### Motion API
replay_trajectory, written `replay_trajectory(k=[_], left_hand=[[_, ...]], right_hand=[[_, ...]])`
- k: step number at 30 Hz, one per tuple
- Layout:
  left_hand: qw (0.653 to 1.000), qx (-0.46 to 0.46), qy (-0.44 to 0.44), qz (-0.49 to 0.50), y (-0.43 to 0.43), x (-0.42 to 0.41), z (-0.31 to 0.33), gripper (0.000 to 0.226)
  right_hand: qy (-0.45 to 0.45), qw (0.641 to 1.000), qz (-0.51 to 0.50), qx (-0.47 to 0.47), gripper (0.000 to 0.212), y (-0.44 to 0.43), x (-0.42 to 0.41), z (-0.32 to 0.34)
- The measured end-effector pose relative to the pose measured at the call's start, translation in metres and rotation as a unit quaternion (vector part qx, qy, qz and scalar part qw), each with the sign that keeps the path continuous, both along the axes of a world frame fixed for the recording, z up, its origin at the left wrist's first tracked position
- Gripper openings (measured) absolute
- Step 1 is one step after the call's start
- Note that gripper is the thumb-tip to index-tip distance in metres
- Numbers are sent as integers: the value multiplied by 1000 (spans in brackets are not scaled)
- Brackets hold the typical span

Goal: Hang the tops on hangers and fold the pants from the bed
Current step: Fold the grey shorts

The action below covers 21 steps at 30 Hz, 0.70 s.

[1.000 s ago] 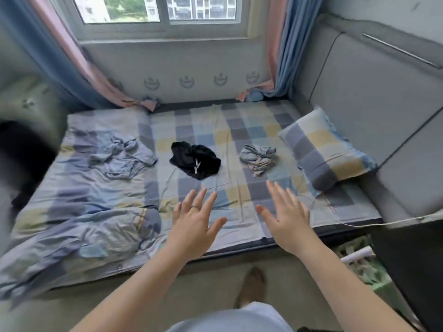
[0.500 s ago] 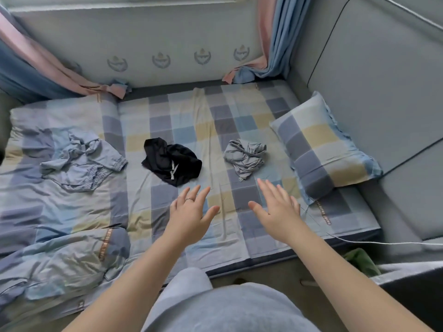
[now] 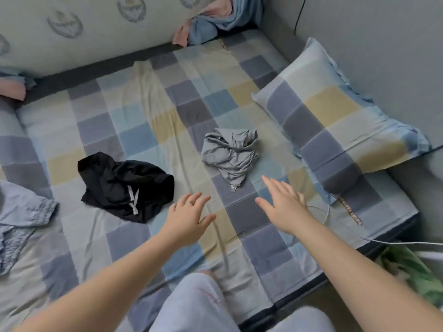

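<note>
Left hand (image 3: 189,219), right hand (image 3: 285,207): fingers (image 3: 272,185) spread, holding nothing. Crumpled grey garment (image 3: 231,156) just ahead: type unclear, may get sorted wrongly. White cable (image 3: 407,242) near right hand could snag.

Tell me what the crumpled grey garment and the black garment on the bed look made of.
Grey garment: thin, smooth cloth with a faint sheen, perhaps a light synthetic; it holds sharp, fine creases. Black garment: soft matte fabric, possibly a knit; it slumps in rounded folds, with a flat pale drawstring.
</note>
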State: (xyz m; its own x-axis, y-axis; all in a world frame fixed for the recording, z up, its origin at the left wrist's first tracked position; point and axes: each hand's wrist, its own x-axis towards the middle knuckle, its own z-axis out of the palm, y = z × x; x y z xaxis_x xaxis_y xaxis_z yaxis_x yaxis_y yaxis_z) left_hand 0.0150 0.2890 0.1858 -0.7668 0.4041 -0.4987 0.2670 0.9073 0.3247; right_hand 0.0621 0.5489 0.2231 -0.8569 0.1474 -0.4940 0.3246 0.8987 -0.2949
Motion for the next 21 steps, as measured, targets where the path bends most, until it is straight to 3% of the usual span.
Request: replay_trajectory(k=[6, 16, 21], left_hand=[[999, 18, -31, -35, 40, -114, -111, 63], [988, 43, 107, -106, 161, -284, -268, 77], [997, 58, 35, -43, 203, -336, -317, 85]], right_hand=[[14, 999, -52, -5, 64, 23, -96, -91], [70, 996, -61, -8, 70, 70, -218, -267], [100, 994, -36, -7, 79, 84, -275, -319]])
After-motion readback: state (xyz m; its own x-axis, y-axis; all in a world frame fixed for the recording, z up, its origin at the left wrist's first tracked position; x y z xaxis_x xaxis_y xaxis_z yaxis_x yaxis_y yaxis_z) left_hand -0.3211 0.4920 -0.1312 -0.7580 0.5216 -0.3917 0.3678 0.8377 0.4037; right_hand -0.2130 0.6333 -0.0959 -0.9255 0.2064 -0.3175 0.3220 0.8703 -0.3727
